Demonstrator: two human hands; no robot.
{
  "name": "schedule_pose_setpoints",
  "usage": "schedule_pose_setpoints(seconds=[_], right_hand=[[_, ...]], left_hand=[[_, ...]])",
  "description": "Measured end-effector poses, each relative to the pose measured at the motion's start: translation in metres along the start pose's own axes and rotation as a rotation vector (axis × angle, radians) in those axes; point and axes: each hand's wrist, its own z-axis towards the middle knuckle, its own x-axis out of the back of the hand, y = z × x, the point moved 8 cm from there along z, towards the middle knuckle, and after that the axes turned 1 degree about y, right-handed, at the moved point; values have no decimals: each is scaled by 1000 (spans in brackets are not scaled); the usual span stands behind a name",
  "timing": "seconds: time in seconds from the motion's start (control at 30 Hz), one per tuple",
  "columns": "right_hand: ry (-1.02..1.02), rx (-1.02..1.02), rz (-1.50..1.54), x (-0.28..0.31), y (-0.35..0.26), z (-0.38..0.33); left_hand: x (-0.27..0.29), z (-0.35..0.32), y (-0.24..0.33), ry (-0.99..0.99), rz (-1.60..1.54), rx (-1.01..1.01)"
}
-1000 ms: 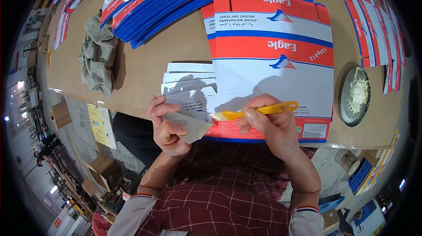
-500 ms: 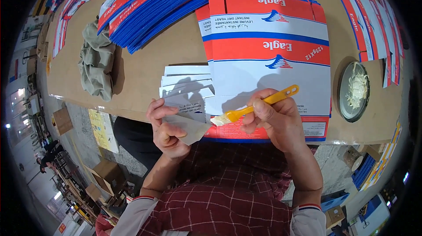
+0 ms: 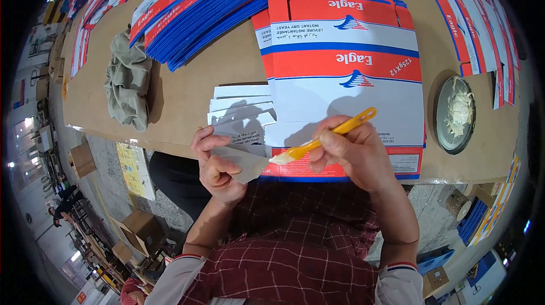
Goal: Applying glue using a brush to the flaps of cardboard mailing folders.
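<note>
My left hand [image 3: 218, 171] is closed on a small pale grey card [image 3: 250, 164], gripping it at its left side. A yellow-handled brush [image 3: 304, 149] is in my right hand [image 3: 355, 154], pinched between thumb and fingers. Its bristles carry cream-coloured paste, and the tip is at the card's right corner; whether they touch I cannot tell. Beneath my hands lies a stack of flat printed cartons [image 3: 346, 95], red, white and blue. Several white card pieces [image 3: 241, 103] lie fanned out just left of that stack, partly behind my left hand.
A dark round dish [image 3: 449, 145] with a mound of cream paste stands at the right. Far left of the cartons lies a crumpled grey-green cloth [image 3: 128, 80]. A large leaning pile of blue-edged cartons [image 3: 221, 12] fills the back; more cartons [image 3: 474, 32] lie at the far right.
The brush tip has moved slightly left and down, nearer the card's corner, and its handle has shifted left. The left hand keeps its hold on the card.
</note>
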Motion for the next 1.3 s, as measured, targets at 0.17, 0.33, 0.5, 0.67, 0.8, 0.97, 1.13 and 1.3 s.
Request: schedule_pose_setpoints(seconds=[0.17,0.33,0.5,0.67,0.8,0.97,1.13,1.3], right_hand=[[114,32,84,7,-2,1],[149,-42,92,5,5,5],[244,-44,142,7,11,-3],[264,-73,190,1,15,-10],[271,-122,214,-9,17,-16],[296,-131,260,-13,25,-20],[309,-158,217,-13,26,-20],[283,-192,155,-12,26,-20]], left_hand=[[-3,3,3,-14,9,-3],[-2,1,1,-5,19,-3],[-3,3,4,-12,5,-2],[-3,3,3,-2,-25,6],[-4,5,4,-14,-13,-22],[-3,4,4,10,-29,-12],[-4,5,4,6,-14,-18],[-4,5,5,9,-6,-28]])
